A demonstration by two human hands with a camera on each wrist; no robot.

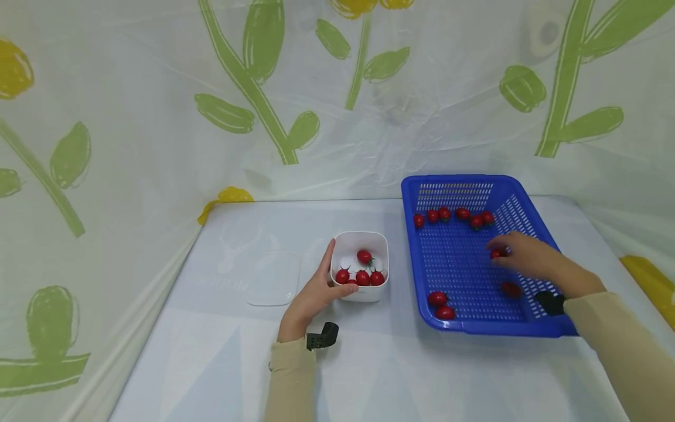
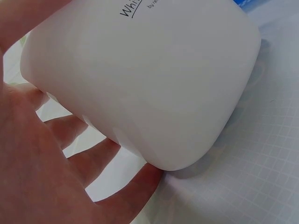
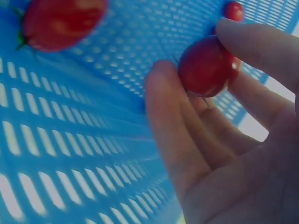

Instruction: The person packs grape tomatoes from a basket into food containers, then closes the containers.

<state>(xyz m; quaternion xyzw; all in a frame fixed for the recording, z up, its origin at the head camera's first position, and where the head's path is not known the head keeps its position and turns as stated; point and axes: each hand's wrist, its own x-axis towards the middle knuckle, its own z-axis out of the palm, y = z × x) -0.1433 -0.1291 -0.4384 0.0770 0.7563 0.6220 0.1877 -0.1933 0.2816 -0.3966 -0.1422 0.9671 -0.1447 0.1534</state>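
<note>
My left hand (image 1: 315, 298) holds a small white plastic container (image 1: 361, 295) at its left side, thumb over the near rim and fingers along the wall. Printed lettering shows on the container wall (image 2: 154, 74) in the left wrist view. Inside the container lie several cherry tomatoes (image 1: 362, 278). Over in the blue basket (image 1: 422, 275), my right hand (image 1: 529, 258) pinches one cherry tomato (image 3: 205, 67) between thumb and fingers. Another tomato (image 1: 510, 289) lies just below that hand. Two tomatoes (image 1: 445, 312) are in the near left corner, and several (image 1: 462, 214) line the far end.
A clear flat lid (image 1: 273, 278) lies on the white-covered table (image 1: 211, 351), left of the container. The basket's raised rim (image 1: 474, 328) stands to the right of the container. Behind the table hangs a plant-patterned plastic sheet (image 1: 369, 146). Each wrist wears a black camera mount (image 1: 323, 336).
</note>
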